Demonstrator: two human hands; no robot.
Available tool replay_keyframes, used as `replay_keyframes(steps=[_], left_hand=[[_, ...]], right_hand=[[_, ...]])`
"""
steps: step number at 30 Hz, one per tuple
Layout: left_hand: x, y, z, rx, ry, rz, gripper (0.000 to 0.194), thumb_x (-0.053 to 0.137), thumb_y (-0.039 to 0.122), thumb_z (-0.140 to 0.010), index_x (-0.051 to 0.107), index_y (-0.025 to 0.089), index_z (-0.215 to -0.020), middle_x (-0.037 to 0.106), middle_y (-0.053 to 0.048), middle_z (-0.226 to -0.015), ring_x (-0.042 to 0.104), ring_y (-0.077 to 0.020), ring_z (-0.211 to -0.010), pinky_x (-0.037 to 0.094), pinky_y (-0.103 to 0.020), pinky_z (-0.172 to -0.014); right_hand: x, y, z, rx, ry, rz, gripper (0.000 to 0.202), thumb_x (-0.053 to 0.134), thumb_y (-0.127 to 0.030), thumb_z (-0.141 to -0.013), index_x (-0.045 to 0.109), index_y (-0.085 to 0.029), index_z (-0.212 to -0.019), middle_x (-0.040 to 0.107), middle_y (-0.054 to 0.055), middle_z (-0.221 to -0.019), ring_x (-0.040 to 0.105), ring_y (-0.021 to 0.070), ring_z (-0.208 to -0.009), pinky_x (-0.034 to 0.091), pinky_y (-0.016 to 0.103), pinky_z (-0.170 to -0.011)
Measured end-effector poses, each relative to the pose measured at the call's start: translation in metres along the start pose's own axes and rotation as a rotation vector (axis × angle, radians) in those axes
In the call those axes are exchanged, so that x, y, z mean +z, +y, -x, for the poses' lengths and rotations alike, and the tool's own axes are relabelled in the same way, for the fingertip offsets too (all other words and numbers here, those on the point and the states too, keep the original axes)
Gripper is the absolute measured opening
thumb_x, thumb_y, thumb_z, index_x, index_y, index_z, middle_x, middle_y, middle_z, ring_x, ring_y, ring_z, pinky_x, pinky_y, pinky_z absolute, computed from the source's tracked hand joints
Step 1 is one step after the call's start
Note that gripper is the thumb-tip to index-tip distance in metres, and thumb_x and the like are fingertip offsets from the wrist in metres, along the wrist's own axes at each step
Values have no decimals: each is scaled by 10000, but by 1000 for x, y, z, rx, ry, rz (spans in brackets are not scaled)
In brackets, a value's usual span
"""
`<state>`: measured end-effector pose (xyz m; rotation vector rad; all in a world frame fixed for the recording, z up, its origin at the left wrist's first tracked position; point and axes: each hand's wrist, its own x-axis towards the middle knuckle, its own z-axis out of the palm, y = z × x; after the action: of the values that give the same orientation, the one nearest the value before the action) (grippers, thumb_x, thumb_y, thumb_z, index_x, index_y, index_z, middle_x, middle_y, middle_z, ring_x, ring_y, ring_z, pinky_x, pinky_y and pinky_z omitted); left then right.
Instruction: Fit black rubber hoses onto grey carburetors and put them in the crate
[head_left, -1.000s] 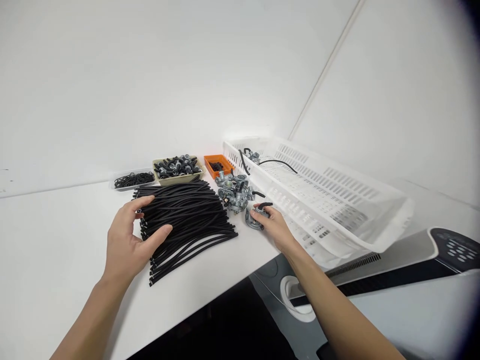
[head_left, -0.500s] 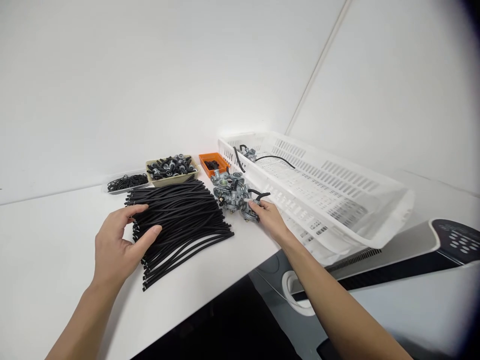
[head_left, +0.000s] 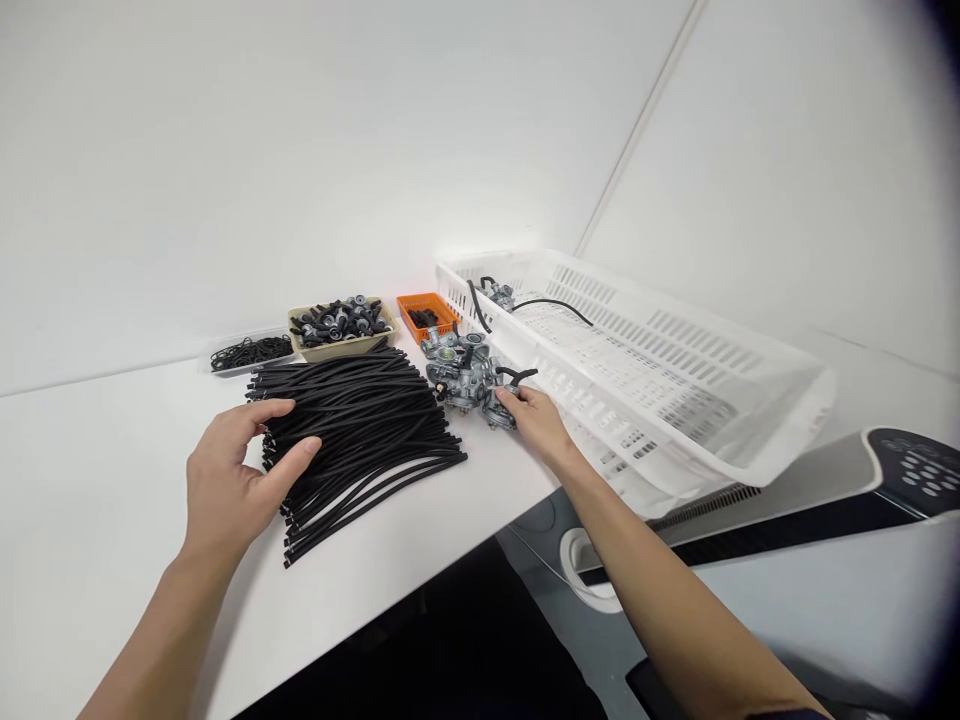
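A wide bundle of black rubber tubes (head_left: 360, 430) lies on the white table. My left hand (head_left: 244, 475) is over the bundle's left end, thumb and fingers apart, holding nothing. Right of the tubes sits a cluster of grey metal carburetors (head_left: 459, 365). My right hand (head_left: 534, 418) has its fingers closed on the nearest carburetor (head_left: 498, 408), which has a short black hose on top. The fingertips behind that part are hidden.
A long white plastic basket (head_left: 637, 400) on the right holds a carburetor (head_left: 496, 292) with a black hose. At the back stand an orange basket (head_left: 427, 316), a beige tray of black-and-metal parts (head_left: 341, 350) and a clear tray of black rings (head_left: 251, 354).
The view has shifted slightly, moving the trays and tubes a little up in the picture. Both hands keep nearly the same pose, my right hand still at the carburetor.
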<state>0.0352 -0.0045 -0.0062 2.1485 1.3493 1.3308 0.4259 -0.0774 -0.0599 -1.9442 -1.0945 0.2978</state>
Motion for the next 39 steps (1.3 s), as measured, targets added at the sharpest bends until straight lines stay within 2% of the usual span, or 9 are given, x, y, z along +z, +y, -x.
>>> replay_keyframes(steps=[4, 7, 12, 17, 20, 24, 30, 36, 39], left_hand=[[0, 0, 0, -2, -4, -17, 347, 730, 554, -892, 725, 321, -1150, 770, -39, -1239, 711, -323, -1145, 595, -451, -833], [0, -1, 0, 7, 1, -16, 342, 730, 553, -894, 722, 324, -1148, 772, -35, -1236, 713, -321, -1149, 600, -484, -915], [0, -4, -2, 51, -14, -5, 322, 742, 538, -892, 716, 329, -1135, 781, -35, -1201, 715, -323, -1149, 590, -523, -992], [0, -4, -3, 53, -21, 3, 319, 737, 543, -896, 714, 333, -1134, 779, -41, -1198, 707, -327, -1162, 583, -534, -995], [0, -4, -2, 53, -19, 2, 319, 729, 549, -900, 715, 327, -1129, 781, -46, -1190, 707, -326, -1151, 582, -533, -990], [0, -5, -2, 50, -26, -14, 338, 728, 565, -897, 716, 323, -1133, 779, -48, -1195, 710, -326, -1128, 579, -536, -995], [0, -6, -2, 41, -16, -20, 337, 722, 562, -900, 721, 311, -1126, 782, -49, -1183, 716, -322, -1117, 584, -510, -977], [2, -5, -1, 31, -9, -18, 332, 712, 560, -914, 722, 314, -1138, 785, -41, -1212, 718, -321, -1139, 583, -508, -989], [2, -5, -1, 17, -14, -13, 316, 713, 552, -918, 726, 312, -1123, 787, -41, -1221, 720, -323, -1153, 591, -513, -984]], right_hand=[[-1, -3, 2, 21, 12, -7, 501, 580, -692, -887, 482, -256, -660, 584, 19, -679, 527, 215, -691, 358, 345, -656], [-3, -5, 5, 26, 22, -27, 475, 592, -685, -887, 546, -246, -710, 640, 36, -740, 568, 230, -740, 399, 354, -691], [-6, -2, 12, 51, 27, -79, 483, 611, -662, -891, 725, -212, -1025, 769, 112, -1018, 678, 282, -886, 512, 386, -749], [-13, 0, 24, 73, 15, -103, 612, 697, -640, -843, 719, -206, -1274, 721, 157, -1374, 700, 319, -1032, 567, 458, -882], [-16, -1, 31, 89, 13, -111, 672, 730, -611, -821, 690, -201, -1351, 683, 164, -1452, 696, 338, -1108, 544, 516, -1006], [-20, -4, 39, 105, -2, -133, 694, 749, -582, -808, 666, -208, -1387, 663, 162, -1483, 676, 355, -1235, 516, 521, -1085], [-32, -7, 64, 83, 15, -175, 697, 785, -584, -794, 663, -243, -1389, 627, 146, -1528, 638, 371, -1313, 566, 507, -1006], [-39, -9, 86, -52, 170, -181, 361, 762, -555, -830, 785, -247, -1018, 766, 109, -1094, 691, 302, -1005, 575, 464, -874], [-34, -4, 76, 15, 182, -206, 474, 797, -583, -788, 772, -230, -1103, 769, 128, -1163, 691, 312, -1032, 579, 472, -889]])
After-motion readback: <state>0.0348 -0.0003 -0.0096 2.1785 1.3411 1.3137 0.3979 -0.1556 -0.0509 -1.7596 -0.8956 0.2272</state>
